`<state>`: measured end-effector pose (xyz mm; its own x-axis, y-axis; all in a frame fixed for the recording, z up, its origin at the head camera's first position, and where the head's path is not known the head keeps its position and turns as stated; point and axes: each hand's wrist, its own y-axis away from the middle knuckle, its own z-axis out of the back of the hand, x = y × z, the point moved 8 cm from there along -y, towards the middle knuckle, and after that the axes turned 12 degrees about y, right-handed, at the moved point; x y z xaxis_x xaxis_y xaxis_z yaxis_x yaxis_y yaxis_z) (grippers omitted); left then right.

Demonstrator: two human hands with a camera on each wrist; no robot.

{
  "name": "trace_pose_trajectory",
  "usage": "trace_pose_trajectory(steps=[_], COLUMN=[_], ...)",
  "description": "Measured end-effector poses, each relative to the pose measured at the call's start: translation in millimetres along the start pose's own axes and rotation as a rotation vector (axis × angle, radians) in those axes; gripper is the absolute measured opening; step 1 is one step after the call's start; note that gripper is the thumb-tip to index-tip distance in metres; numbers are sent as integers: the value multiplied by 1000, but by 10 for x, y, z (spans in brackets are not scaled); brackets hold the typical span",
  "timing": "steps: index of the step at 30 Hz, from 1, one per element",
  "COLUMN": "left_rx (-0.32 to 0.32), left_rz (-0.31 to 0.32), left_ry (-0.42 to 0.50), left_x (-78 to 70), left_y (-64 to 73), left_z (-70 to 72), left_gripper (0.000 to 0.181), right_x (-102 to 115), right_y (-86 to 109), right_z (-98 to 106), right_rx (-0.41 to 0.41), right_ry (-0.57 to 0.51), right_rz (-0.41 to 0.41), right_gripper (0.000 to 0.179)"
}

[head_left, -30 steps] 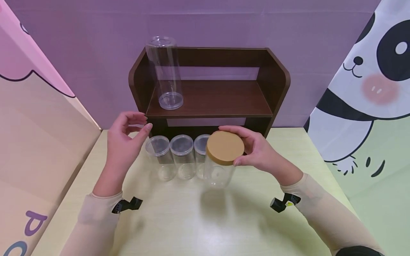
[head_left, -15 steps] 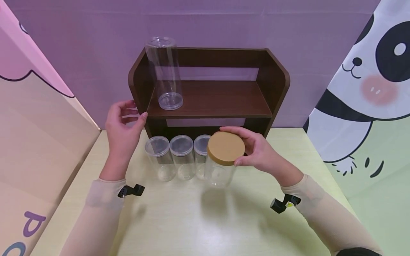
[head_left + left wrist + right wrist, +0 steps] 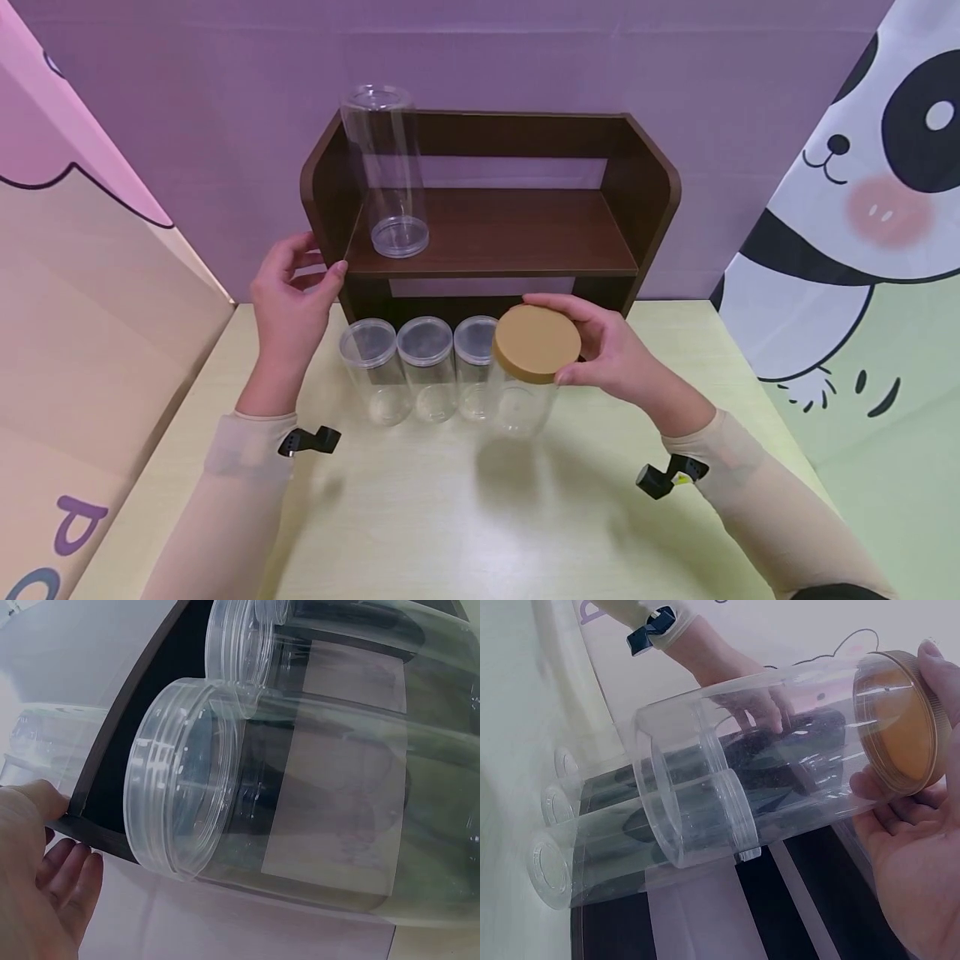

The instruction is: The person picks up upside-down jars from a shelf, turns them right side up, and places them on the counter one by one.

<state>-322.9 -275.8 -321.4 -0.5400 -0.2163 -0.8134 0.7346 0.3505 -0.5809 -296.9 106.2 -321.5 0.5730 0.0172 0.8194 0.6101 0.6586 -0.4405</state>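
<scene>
My left hand (image 3: pixel 288 292) pinches the left front edge of the dark brown shelf (image 3: pixel 495 233), where the upper board meets the side panel. In the left wrist view its thumb and fingers (image 3: pixel 75 892) lie on either side of that edge. My right hand (image 3: pixel 611 354) grips a clear jar (image 3: pixel 802 750) round its tan lid (image 3: pixel 537 343). That jar is held off the table, in front of the shelf's lower right part. Beside it, three slimmer clear jars (image 3: pixel 426 367) with clear lids stand in a row, the rightmost partly hidden behind the held jar.
On the shelf's upper board, at the left, stands a tall clear cylindrical container (image 3: pixel 397 183). The pale table (image 3: pixel 420 517) extends towards me. A purple backdrop (image 3: pixel 187 125) hangs behind the shelf, and a panda-printed panel (image 3: pixel 795 317) borders the right side.
My left hand has moved up and away from me, from beside the shelf onto its left edge. The right hand has shifted slightly right with the tan-lidded jar.
</scene>
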Motion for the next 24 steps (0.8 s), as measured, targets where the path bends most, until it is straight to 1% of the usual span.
trace_pose_trajectory(steps=[6, 10, 16, 24], left_rx=[7, 12, 7, 14], left_rz=[17, 23, 37, 43], left_ry=[0, 10, 19, 24], left_x=[17, 19, 49, 41], left_y=[10, 17, 15, 9], left_z=[6, 10, 3, -14], left_gripper=[42, 42, 44, 44], right_x=[-29, -57, -148, -298], right_y=[19, 27, 54, 95], right_z=[66, 117, 183, 265], right_rx=[-19, -34, -60, -106], right_ry=[19, 57, 106, 125], right_rz=[-5, -9, -72, -141], right_gripper=[102, 101, 103, 93])
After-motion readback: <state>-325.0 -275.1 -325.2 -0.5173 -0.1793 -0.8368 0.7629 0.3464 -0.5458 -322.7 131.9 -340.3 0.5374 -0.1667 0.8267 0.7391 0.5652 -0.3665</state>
